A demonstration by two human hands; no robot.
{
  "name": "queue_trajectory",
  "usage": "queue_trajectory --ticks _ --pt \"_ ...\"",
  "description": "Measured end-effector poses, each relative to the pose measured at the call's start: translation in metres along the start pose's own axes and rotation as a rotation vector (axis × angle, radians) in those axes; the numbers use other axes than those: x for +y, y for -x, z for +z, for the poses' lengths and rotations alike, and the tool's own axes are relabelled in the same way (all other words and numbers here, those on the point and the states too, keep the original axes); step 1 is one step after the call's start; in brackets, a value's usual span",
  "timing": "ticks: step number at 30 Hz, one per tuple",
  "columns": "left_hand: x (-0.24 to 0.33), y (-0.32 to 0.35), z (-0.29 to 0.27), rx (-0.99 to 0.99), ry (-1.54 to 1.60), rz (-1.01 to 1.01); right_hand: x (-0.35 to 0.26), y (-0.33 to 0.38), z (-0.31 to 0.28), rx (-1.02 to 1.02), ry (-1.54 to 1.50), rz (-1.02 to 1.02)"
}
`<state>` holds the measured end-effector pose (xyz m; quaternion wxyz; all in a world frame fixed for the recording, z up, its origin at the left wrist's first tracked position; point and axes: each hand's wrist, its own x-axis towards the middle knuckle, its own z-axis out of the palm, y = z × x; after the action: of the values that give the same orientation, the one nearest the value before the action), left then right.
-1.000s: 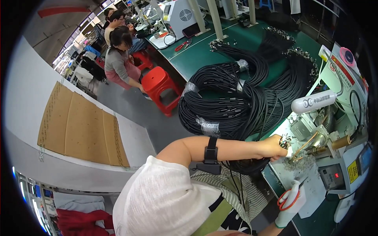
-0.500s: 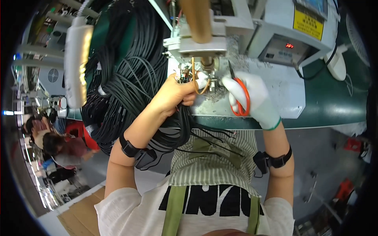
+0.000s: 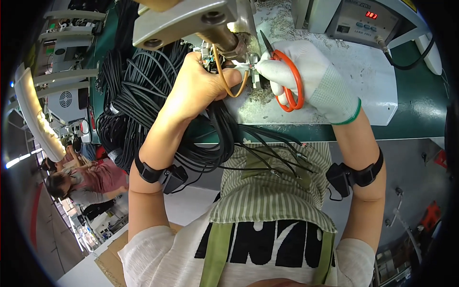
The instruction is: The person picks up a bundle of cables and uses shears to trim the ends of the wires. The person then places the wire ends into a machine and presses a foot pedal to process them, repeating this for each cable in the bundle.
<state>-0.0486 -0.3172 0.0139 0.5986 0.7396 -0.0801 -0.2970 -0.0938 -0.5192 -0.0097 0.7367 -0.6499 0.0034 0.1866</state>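
My left hand [image 3: 201, 88], bare, is closed around a bundle of black cables [image 3: 222, 126] under the head of a bench machine [image 3: 184, 24]. Small metal connector ends show above its fingers, and the rest of the bundle hangs over the table edge. My right hand [image 3: 306, 71] wears a white knit glove with a green cuff. Scissors [image 3: 297, 79] with orange-red handles are held in it, dark blades pointing up and away. Its thumb and fingertips are by a small metal fixture [image 3: 256, 76]; whether they pinch a part is hidden. A curved brown tube [image 3: 221, 76] crosses before my left fingers.
Coiled black cables [image 3: 143, 86] heap on the green table [image 3: 416, 105] at left. Metal scraps litter the white board [image 3: 344, 81]. A grey control box [image 3: 366, 24] with a red display stands at back right. A lit lamp [image 3: 40, 115] and a person [image 3: 86, 184] are at left.
The view has shifted closer, so the machine head and hands look larger. Both hands keep their holds beside the fixture. The red display reads differently.
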Motion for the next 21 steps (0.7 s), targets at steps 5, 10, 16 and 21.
queue_trajectory --ticks 5,10,16,21 --pt "0.0073 -0.0022 -0.0040 0.023 -0.021 -0.012 -0.0076 -0.0044 0.0013 -0.001 -0.030 0.006" --pt "0.0065 -0.0029 -0.0037 0.038 -0.003 -0.039 -0.0055 -0.0059 0.0011 0.007 0.004 -0.008" --pt "0.0089 -0.0020 -0.0003 0.028 0.057 -0.032 -0.0007 -0.0064 -0.0018 0.001 -0.061 -0.048" --pt "0.0095 -0.0036 0.0005 0.033 0.028 -0.037 -0.0007 -0.0088 -0.0042 -0.023 -0.136 -0.052"
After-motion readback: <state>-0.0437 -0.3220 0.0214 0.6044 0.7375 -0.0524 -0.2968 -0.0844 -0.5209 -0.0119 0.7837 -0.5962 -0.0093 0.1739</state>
